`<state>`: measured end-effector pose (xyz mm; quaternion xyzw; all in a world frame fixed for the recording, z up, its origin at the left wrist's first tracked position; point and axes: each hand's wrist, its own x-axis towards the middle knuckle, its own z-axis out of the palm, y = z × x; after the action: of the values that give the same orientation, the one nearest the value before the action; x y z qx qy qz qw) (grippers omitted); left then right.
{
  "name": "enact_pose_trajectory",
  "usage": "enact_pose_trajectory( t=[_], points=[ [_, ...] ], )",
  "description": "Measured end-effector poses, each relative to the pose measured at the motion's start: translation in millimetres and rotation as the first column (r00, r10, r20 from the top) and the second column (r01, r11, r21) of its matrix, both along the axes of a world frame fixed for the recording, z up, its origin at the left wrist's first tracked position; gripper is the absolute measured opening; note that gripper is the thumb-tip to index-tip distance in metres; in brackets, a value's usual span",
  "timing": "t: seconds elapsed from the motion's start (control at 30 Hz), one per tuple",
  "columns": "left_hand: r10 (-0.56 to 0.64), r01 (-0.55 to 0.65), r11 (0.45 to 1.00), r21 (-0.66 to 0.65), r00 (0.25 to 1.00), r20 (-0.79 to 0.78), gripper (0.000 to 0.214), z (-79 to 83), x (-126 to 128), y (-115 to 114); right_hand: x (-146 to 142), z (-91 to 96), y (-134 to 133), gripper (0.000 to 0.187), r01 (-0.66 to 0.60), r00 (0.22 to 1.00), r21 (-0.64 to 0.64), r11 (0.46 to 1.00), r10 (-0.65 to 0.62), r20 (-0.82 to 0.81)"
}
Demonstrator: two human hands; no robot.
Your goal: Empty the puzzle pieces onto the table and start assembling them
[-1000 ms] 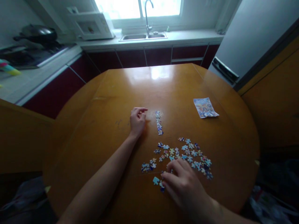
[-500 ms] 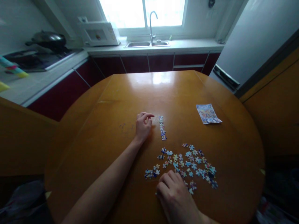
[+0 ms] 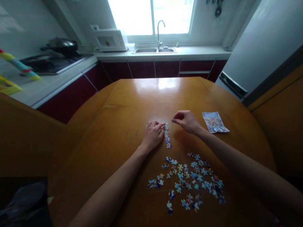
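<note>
A narrow strip of joined jigsaw pieces (image 3: 167,135) lies on the wooden table, running away from me. Along its left side rests my left hand (image 3: 154,134), fingers stretched out, with the fingertips touching the strip's far end. My right hand (image 3: 186,121) is just right of that end, thumb and finger pinching a small dark puzzle piece (image 3: 172,120) slightly apart from the strip. Nearer to me, many loose puzzle pieces (image 3: 194,176) are scattered, with a small cluster (image 3: 155,183) at their left.
A creased picture sheet (image 3: 215,122) lies on the table (image 3: 113,126) at the right. Beyond the table are a sink (image 3: 155,50) with a faucet, a white microwave (image 3: 110,40), a wok (image 3: 62,46) on the stove, and a fridge (image 3: 255,47) at right.
My right hand has moved from the loose pieces up to the strip's far end, now with a piece in its fingers. My left hand has come against the strip. The view has shifted slightly.
</note>
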<state>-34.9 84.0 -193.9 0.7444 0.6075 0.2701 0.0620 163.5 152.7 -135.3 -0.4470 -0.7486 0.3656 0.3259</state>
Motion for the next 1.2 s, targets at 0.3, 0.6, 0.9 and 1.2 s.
enact_pose_trajectory(
  t=[0.3, 0.6, 0.9, 1.2],
  points=[
    [-0.018, 0.015, 0.998, -0.054, 0.998, -0.057, 0.029, 3.7, -1, -2, -34, -38.2, 59, 0.008, -0.240, 0.956, -0.103, 0.965, 0.253, 0.150],
    [-0.015, 0.012, 0.998, -0.069, 0.998, -0.057, 0.029, 3.9, 1, -1, -40, -43.6, 64, 0.007, -0.280, 0.915, -0.064, 0.958, 0.286, 0.283],
    [-0.014, 0.008, 0.998, -0.063, 0.995, -0.095, 0.030, 3.0, 1, -1, -44, -38.7, 58, 0.008, -0.209, 0.896, 0.026, 0.978, 0.181, 0.406],
    [-0.017, 0.012, 0.998, -0.069, 0.998, -0.068, 0.029, 2.3, 1, -1, -30, -31.0, 64, 0.022, -0.202, 0.913, -0.016, 0.979, 0.194, 0.358]
  ],
)
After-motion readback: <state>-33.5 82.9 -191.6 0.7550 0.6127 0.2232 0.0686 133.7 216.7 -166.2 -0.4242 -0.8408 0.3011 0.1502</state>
